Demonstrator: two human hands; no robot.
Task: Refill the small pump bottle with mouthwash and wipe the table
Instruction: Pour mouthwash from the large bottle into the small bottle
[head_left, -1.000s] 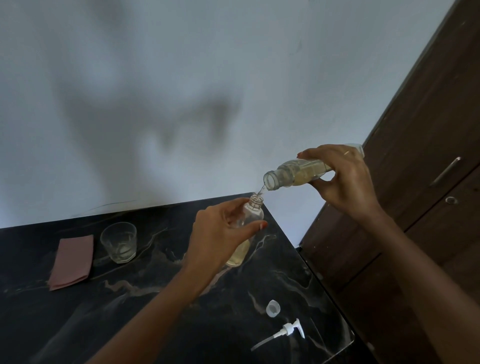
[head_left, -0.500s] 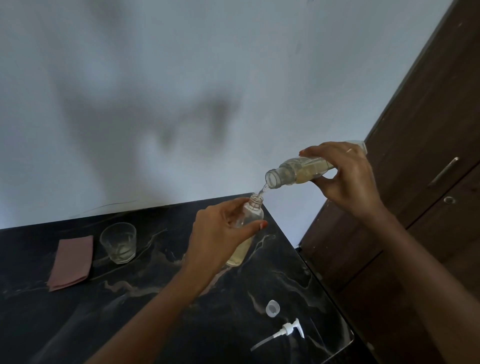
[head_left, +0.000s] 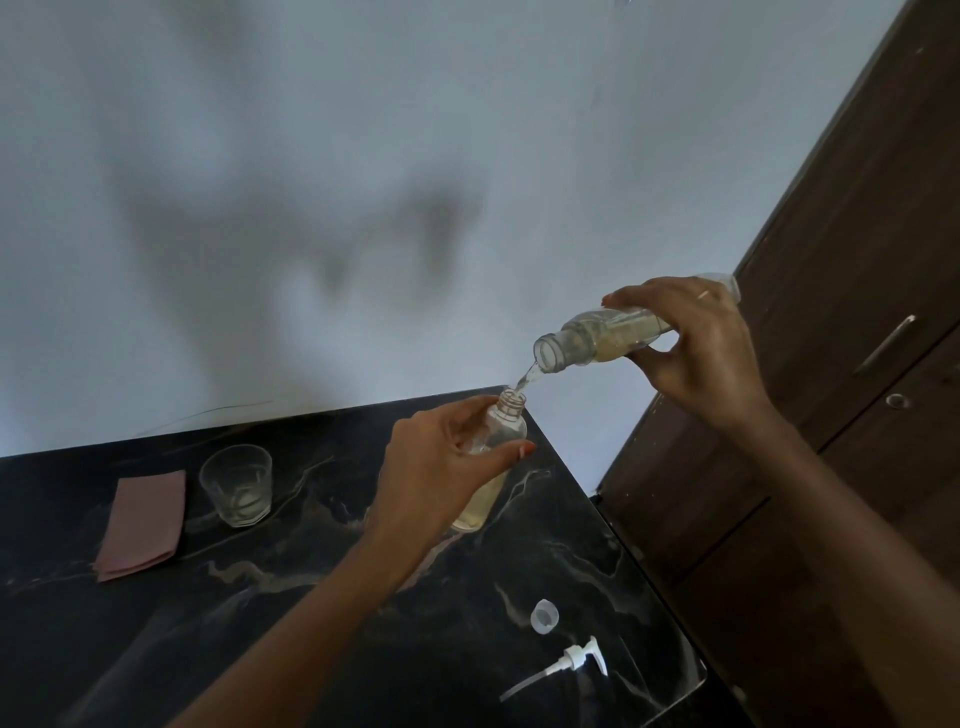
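Pouring is under way: your right hand (head_left: 701, 358) grips the big bottle (head_left: 597, 340), tipped almost flat, and a thin stream falls from its mouth into the neck of the pump bottle (head_left: 506, 431). Your left hand (head_left: 441, 467) is wrapped around the pump bottle, thumb on the near side, holding it tilted with its base on or just above the table (head_left: 260, 623); you cannot tell which from here.

Done so far, by the look of it: the pump (head_left: 571, 662) is off and lies near the table's front right corner, with a small cap (head_left: 544, 617) just beside it, so both bottles are open. Yellowish liquid sits only in the lower part of the pump bottle, so the refill seems partway at most, and the big bottle has plenty left.

Still ahead of you: fill to the shoulder, set the big bottle down, refit the pump and the cap. The cloth (head_left: 143, 525) lies folded at the left, next to a glass (head_left: 237, 486), and looks untouched, so the wiping is not yet started. The neck is narrow; any miss will land on the dark top.
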